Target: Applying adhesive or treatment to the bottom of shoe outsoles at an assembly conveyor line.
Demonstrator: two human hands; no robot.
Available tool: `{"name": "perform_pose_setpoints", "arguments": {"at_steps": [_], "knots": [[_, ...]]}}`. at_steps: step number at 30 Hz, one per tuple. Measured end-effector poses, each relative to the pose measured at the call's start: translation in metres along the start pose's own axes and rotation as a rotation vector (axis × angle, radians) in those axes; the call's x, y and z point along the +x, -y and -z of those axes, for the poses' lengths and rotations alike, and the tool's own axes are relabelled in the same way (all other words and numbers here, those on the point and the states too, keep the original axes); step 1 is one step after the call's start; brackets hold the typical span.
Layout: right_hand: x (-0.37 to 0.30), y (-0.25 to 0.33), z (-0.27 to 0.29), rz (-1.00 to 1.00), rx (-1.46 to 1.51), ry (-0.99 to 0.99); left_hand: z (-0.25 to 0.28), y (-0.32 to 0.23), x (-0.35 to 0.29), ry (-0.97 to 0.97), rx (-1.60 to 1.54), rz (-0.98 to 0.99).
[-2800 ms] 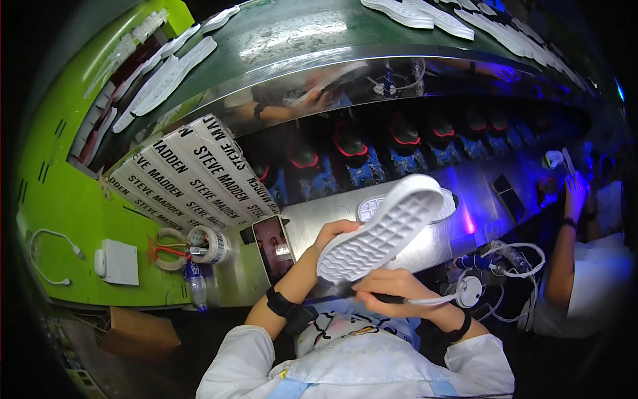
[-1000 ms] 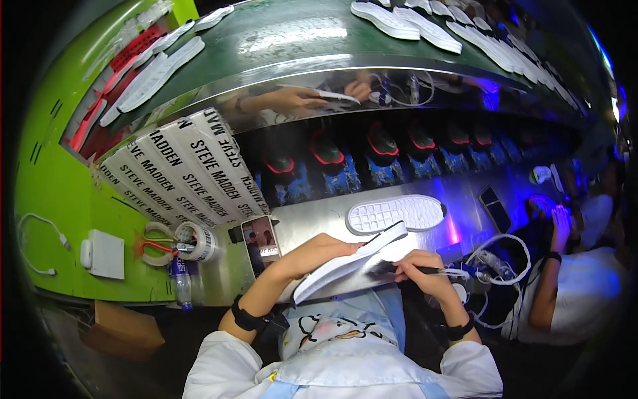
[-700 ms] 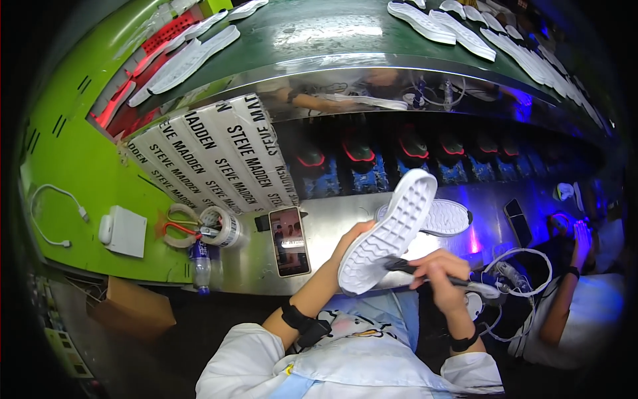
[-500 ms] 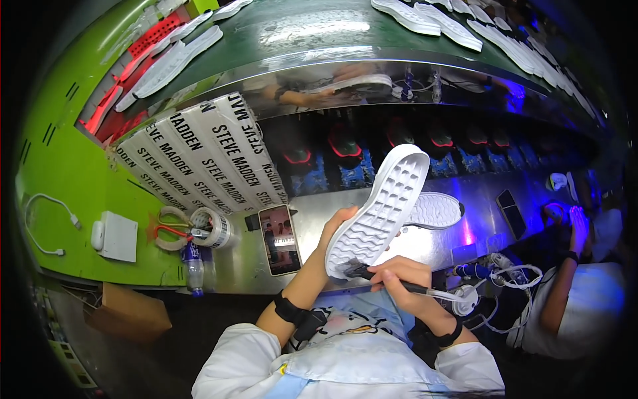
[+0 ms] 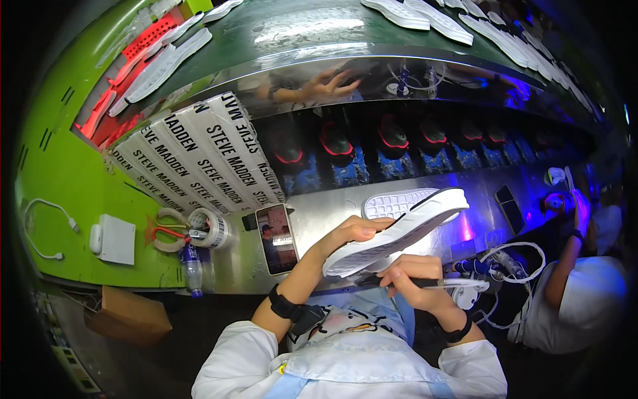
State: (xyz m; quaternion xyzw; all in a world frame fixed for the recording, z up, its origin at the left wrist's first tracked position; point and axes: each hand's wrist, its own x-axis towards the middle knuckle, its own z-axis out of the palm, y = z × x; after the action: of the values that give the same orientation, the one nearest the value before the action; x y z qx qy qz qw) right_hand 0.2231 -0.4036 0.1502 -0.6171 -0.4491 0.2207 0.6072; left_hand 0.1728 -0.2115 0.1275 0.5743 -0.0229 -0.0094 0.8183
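Shoe sole [image 5: 399, 233], white and tilted, is held above the bench [image 5: 318, 216]: we find the fingers of the left hand [image 5: 351, 233] clamped on it. We record the right hand [image 5: 415, 279] gripping a brush [image 5: 369, 280] near its lower end. Beyond, we note a second sole [image 5: 397, 201] lying flat, a phone [image 5: 276, 239] leftward.

Workshop, footwear. Just beyond the left grip [image 5: 349, 234]: metal bench [image 5: 316, 216]. Farther beyond: green surface [image 5: 232, 41] bearing many white soles [image 5: 438, 21]. Well right of grip: co-worker [image 5: 585, 299], same bench.
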Motion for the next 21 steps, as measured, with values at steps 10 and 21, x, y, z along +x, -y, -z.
{"name": "perform_pose_setpoints", "arguments": {"at_steps": [10, 21], "knots": [[-0.008, -0.017, 0.001, 0.03, -0.087, 0.135, 0.008, 0.012, 0.003, 0.023, -0.042, 0.045], [-0.015, -0.014, -0.036, -0.025, 0.054, -0.117, 0.021, 0.022, 0.002, 0.131, -0.439, 0.033]]}}
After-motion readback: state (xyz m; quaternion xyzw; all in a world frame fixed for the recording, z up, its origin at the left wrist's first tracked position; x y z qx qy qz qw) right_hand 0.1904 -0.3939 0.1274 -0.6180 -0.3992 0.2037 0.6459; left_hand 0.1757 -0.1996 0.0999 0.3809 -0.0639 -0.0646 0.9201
